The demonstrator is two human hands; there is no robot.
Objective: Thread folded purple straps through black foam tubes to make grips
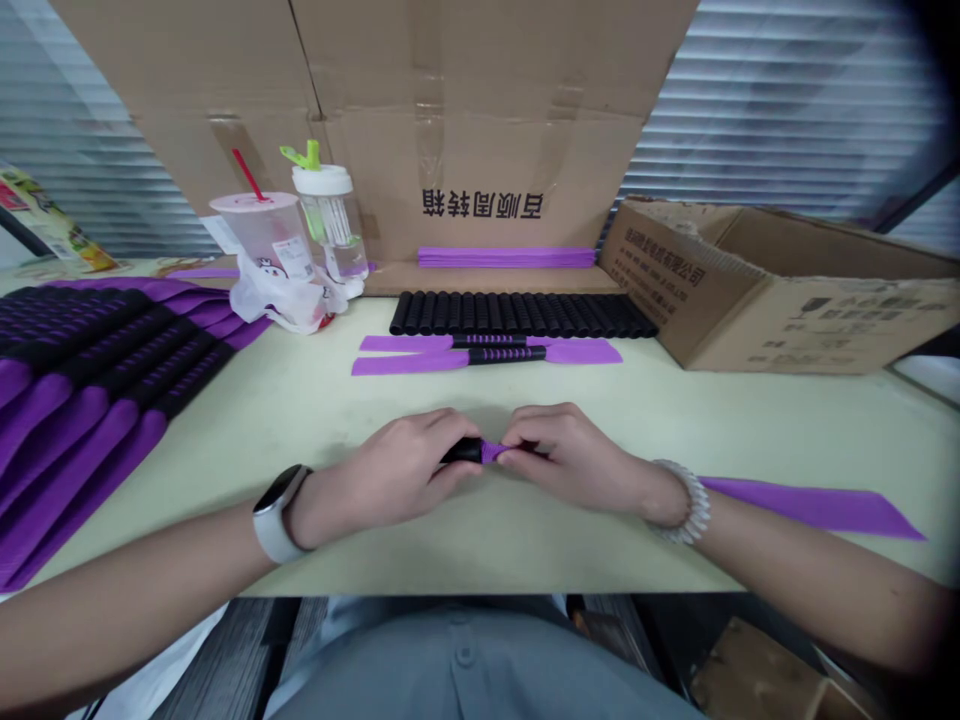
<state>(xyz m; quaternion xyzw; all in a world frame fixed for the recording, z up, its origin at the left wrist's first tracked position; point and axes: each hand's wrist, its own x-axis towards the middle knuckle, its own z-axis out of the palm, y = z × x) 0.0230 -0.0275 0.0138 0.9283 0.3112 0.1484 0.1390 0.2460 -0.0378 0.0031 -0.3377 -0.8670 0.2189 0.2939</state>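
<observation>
My left hand (420, 462) is closed around a black ribbed tube (463, 451), most of it hidden in the fingers. Bunched purple strap (491, 452) shows at the tube's right end. My right hand (566, 452) pinches this purple material just beside the tube. A flat purple strip (817, 507) lies on the table past my right wrist; whether it is the same piece cannot be seen. Beyond my hands lie two purple straps, each with a black slotted tube (506, 355) around its middle.
A row of black tubes (517, 314) lies before stacked purple strips (506, 258). Finished-looking straps are piled left (112, 350). A drink cup (262, 235) and bottle (334, 225) stand at the back left. An open cardboard box (750, 290) stands right; a large carton (480, 120) rises behind.
</observation>
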